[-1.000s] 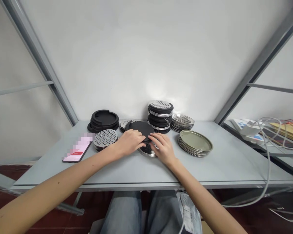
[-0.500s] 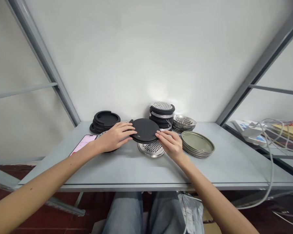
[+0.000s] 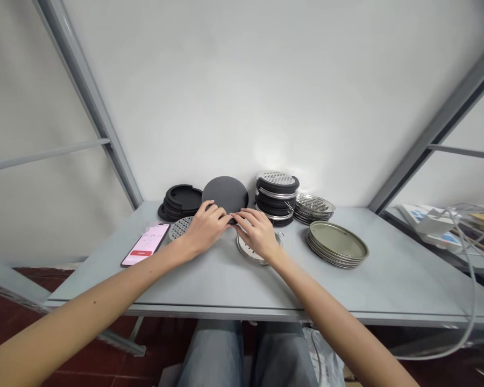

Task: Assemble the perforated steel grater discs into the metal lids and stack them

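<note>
1. Since the earlier frame, the black disc [image 3: 226, 192] has tipped up, so its flat face now leans toward the person, and the hands have moved from its two sides to meet at its near edge.
2. The left hand [image 3: 206, 228] grips that edge between thumb and fingers.
3. The right hand [image 3: 258, 232] pinches the same edge just beside it, the fingertips of both nearly touching; a small pale spot shows between them, too small to identify.
4. The black disc is held above the worktop [image 3: 210, 282], just beyond both hands.
5. Directly below the right hand lies a round metal plate [image 3: 248, 251], partly covered by it.
6. Just left of the left hand is a grey perforated disc [image 3: 179, 228], partly hidden by the wrist.
7. Farther left of that hand lies a phone [image 3: 147, 244] with a lit screen; behind the phone sits a stack of black rings [image 3: 184, 198].
8. Beyond the right hand stands a tall stack of black and metal discs [image 3: 276, 198], and behind it to the right, a pile of silver grater discs [image 3: 313, 205].
9. Well to the right of the right hand is a stack of olive-green lids [image 3: 337, 241].
</note>
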`<state>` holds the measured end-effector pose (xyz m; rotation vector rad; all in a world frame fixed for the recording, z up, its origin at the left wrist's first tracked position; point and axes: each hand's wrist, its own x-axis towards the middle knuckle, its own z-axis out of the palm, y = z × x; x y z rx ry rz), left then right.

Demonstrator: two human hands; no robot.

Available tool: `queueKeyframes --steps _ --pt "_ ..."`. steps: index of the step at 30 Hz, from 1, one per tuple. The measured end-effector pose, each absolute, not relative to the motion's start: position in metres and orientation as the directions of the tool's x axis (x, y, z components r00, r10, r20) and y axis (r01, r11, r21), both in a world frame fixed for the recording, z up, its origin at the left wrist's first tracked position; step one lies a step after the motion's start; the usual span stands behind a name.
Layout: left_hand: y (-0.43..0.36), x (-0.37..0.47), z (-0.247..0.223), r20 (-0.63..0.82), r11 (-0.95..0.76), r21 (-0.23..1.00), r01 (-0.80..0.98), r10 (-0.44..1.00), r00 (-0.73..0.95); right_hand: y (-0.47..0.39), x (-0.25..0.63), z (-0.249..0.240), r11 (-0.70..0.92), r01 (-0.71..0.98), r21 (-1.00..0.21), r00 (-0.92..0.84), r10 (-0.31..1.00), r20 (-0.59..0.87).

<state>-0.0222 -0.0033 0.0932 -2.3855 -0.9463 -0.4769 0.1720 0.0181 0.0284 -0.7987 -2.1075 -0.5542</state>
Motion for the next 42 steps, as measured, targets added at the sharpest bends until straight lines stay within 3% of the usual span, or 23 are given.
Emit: queueKeyframes --steps 5,10,16,19,21,23,29,34,42 --pt "0.007 -0.031 0.086 0.544 -0.577 -0.278 0.768 0.565 0.621 0.044 0.154 0.034 0.728 0.677 0.112 -0.524 0.37 0.767" --pt "0.022 -0.052 0.09 0.653 -0.604 -0.205 0.771 0.502 0.567 0.075 0.141 0.039 0.718 0.674 0.173 -0.595 0.391 0.702" --pt "0.048 -0.102 0.096 0.783 -0.448 0.046 0.893 0.572 0.247 0.107 0.14 0.04 0.672 0.737 0.079 -0.564 0.546 0.62" --pt "0.074 -0.128 0.088 0.689 -0.19 0.269 0.944 0.723 -0.051 0.117 0.13 0.04 0.671 0.741 0.028 -0.56 0.595 0.576" --pt "0.091 -0.14 0.081 0.53 0.015 0.398 0.917 0.812 -0.243 0.122 0.12 0.04 0.686 0.727 0.031 -0.584 0.594 0.553" --pt "0.104 -0.148 0.076 0.386 0.127 0.452 0.883 0.865 -0.322 0.127 0.11 0.038 0.711 0.702 0.046 -0.621 0.579 0.528" --pt "0.119 -0.155 0.075 0.293 0.135 0.467 0.874 0.909 -0.297 0.132 0.102 0.028 0.761 0.645 0.062 -0.675 0.53 0.514" --pt "0.119 -0.157 0.074 0.287 0.124 0.466 0.876 0.915 -0.283 0.128 0.109 0.023 0.663 0.748 0.015 -0.577 0.639 0.508" --pt "0.12 -0.16 0.071 0.279 0.098 0.447 0.889 0.929 -0.243 0.131 0.102 0.025 0.691 0.712 -0.128 -0.602 0.694 0.396"
